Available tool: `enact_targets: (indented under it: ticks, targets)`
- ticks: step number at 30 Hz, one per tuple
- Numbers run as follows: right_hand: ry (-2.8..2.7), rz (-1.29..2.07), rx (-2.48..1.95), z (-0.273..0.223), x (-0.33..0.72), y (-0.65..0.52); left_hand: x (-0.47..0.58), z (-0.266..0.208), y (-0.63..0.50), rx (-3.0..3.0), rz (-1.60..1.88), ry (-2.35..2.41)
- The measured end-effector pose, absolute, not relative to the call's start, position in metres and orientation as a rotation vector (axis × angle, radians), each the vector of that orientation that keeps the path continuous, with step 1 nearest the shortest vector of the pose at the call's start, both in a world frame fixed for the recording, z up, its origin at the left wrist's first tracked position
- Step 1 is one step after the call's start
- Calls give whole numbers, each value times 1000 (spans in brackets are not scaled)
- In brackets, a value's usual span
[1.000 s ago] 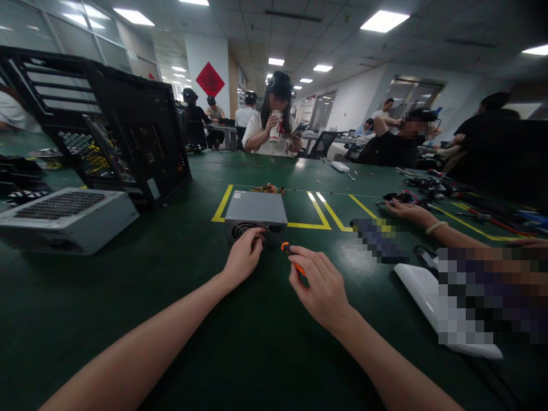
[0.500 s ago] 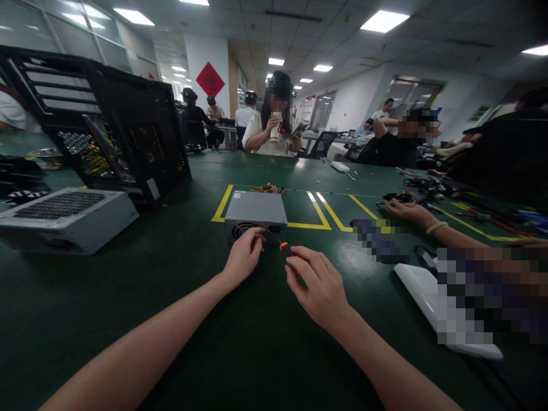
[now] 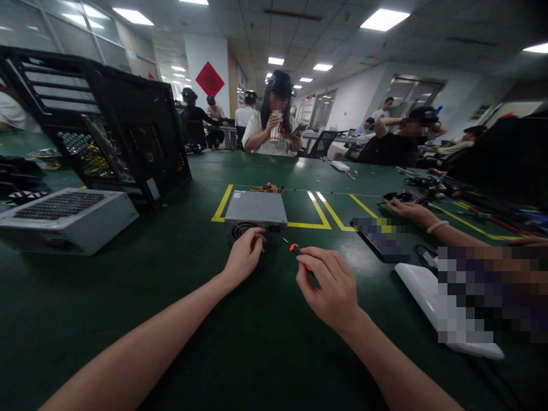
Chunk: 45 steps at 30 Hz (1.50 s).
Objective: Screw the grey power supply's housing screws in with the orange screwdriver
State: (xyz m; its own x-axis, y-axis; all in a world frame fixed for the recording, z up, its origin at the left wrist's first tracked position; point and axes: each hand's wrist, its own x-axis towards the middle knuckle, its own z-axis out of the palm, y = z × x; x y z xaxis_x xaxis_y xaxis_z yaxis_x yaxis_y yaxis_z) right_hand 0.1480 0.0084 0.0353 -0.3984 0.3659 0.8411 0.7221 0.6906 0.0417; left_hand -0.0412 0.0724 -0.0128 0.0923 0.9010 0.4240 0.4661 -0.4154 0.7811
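A grey computer power supply (image 3: pixel 256 206) sits on the green table, its fan grille and socket facing me. My left hand (image 3: pixel 245 254) is at that front face, fingers curled together near the socket; whatever they pinch, if anything, is too small to make out. To the right, my right hand (image 3: pixel 329 282) grips a small orange and black screwdriver (image 3: pixel 295 249). Its thin tip points at the power supply, a short way off the lower right corner of the case. Coloured cables (image 3: pixel 268 188) show behind the power supply.
At the left stand a black computer case (image 3: pixel 141 137) and a second power supply (image 3: pixel 68 220). On the right lie a phone-like dark slab (image 3: pixel 379 240), a white device (image 3: pixel 428 297) and tangled cables (image 3: pixel 436 185). A co-worker's hand (image 3: pixel 411 212) reaches in there. Someone sits opposite with a cup (image 3: pixel 275 128).
My right hand has drawn the screwdriver back to the right, away from the power supply's front face. My left hand and the power supply have stayed in place.
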Motion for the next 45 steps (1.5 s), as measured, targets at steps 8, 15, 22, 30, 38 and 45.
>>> enact_targets:
  ticks: [8,15,22,30,38,45]
  targets:
    - [-1957,-548,-867,39,153,11,-42,-12,72,1921,1272,1331]
    - [-1974,-537,-876,40,152,9,-43,-12,72,1882,1263,1343]
    - [-1983,-511,-887,38,153,9,-32,-10,74,1890,1192,1193]
    - [-1981,-463,-923,38,154,10,-16,-7,83,1645,1044,1016]
    - [-1732,-234,-946,46,166,13,-11,-4,78,1392,1086,982]
    - [-881,1036,-1014,43,172,77,-8,3,73,1210,1076,1023]
